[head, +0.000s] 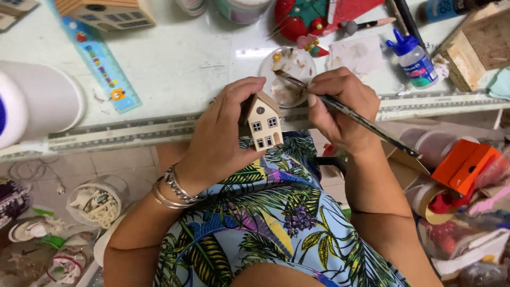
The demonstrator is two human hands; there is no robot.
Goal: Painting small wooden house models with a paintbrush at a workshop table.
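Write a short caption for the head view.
Left hand holds a miniature house; right hand dips a paintbrush.

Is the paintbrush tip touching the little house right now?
No: the paintbrush in the right hand has its tip in the small round dish, apart from the miniature house in the left hand.

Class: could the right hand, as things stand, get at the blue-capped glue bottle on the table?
Probably yes: the glue bottle stands just beyond the right hand with nothing between, though the hand holds a paintbrush.
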